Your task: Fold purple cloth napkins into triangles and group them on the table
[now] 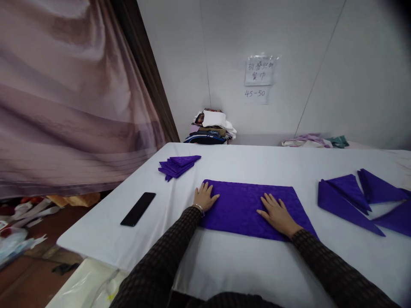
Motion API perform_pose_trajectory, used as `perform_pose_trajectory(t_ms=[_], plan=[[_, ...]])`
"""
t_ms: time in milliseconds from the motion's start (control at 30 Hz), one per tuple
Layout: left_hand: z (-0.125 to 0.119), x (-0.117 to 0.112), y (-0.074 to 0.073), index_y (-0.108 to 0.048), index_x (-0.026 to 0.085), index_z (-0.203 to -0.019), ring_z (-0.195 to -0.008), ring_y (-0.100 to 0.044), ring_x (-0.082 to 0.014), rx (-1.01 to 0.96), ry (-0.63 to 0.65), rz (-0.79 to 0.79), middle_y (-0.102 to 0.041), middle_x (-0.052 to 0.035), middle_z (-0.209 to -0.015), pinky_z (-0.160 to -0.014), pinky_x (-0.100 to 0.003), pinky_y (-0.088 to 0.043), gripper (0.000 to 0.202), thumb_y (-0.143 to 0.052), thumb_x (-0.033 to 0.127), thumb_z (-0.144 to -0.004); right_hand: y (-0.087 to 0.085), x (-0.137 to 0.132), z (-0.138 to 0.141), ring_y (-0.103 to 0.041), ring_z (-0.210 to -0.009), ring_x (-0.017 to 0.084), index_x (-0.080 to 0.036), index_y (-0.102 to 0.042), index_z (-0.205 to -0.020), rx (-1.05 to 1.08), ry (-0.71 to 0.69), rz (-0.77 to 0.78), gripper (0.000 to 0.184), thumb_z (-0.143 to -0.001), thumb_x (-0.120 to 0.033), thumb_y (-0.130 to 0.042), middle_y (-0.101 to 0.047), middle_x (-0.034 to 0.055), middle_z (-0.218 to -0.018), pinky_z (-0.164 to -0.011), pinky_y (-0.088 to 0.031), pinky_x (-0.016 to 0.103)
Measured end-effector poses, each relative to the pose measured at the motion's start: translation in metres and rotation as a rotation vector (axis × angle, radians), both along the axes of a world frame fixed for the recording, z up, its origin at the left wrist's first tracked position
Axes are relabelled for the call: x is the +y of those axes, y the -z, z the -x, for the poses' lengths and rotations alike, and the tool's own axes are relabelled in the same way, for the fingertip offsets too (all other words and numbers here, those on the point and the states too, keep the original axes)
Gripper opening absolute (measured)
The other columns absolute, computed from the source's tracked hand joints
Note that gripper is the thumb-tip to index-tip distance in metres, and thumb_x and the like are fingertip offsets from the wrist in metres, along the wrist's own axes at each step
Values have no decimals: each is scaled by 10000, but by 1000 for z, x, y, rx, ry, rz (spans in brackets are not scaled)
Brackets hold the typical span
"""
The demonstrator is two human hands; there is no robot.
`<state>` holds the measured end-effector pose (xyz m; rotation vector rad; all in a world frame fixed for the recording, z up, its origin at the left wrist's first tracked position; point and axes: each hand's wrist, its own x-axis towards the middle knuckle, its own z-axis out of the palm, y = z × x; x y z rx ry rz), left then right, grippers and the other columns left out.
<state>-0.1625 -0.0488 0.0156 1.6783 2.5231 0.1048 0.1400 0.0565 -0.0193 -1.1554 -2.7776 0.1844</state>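
Pink drapery (pixel 70 94) hung at the far left, beside a white-covered table (pixel 237 164). Next came a dark phone (pixel 138 209), lying flat, and beyond it a fanned purple bundle (pixel 178 166), already folded into points. The left hand (pixel 204 197) rested across the left edge of a purple cloth (pixel 237 209), its fingers outstretched and gripping nothing. That cloth lay on the table in front of the person, spread as a smooth rectangle; how many layers it had could not be told. On its right half lay the right hand (pixel 278 215), palm down, fingers loosely spread, likewise gripping nothing. Farther right, several pointed purple pieces (pixel 349 192) looked finished or nearly so, whereas the central cloth seemed at an early stage, flattened but not yet shaped into points.
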Motion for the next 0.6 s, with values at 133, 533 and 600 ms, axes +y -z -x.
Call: perform_pose_trajectory(t_ms=[133, 533, 600], plan=[[8, 8, 12, -343, 176, -1390, -1383, -181, -272, 14, -1, -17, -252, -115, -1498, -1095, -524, -157, 687, -277, 616, -866, 14, 16, -29, -224, -1364, 276, -181, -368, -1390, -17, 101, -71, 662, -890, -594, -241, -310, 107, -1469, -1065, -192, 534], [7, 3, 19, -339, 182, -1395, -1377, -204, -266, 60, -9, -54, -260, -103, -1496, -1092, -522, -177, 691, -258, 621, -867, 10, 16, -33, -210, -1369, 267, -193, -356, -1398, -42, 103, -83, 654, -897, -593, -224, -282, 95, -1483, -1073, -182, 518], [7, 2, 22, -340, 184, -1395, -1377, -203, -268, 77, -9, -62, -267, -100, -1494, -1091, -520, -182, 689, -256, 619, -868, 6, 16, -32, -198, -1373, 266, -198, -348, -1402, -42, 95, -58, 654, -898, -595, -224, -274, 95, -1486, -1075, -174, 521]])
